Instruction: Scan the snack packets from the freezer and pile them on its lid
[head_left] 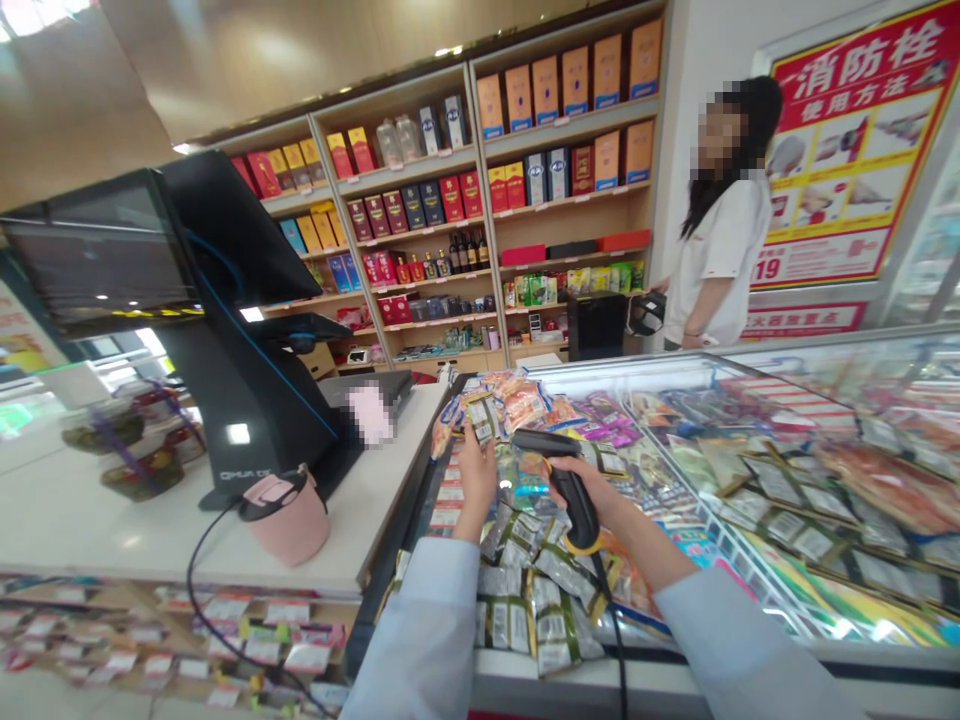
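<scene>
Closed around the grip of a black barcode scanner (579, 505) is my right hand (581, 478); a cable hangs from the grip's lower end. My left hand (478, 475) pinches a small snack packet (482, 416) upright, with a pale label facing me. The scanner's head is just right of that packet. Below both hands, several silver and green packets (555, 610) lie in a loose pile on the glass top of a display freezer. Orange and red packets (521, 398) are heaped behind my left hand.
At the left, a white counter (390, 470) carries a black checkout terminal (262, 400) and a pink container (289, 520). Frozen goods fill the freezer (720, 520) at the right. A person in a white shirt (739, 240) stands behind it. Shelves with boxes (420, 210) line the back wall.
</scene>
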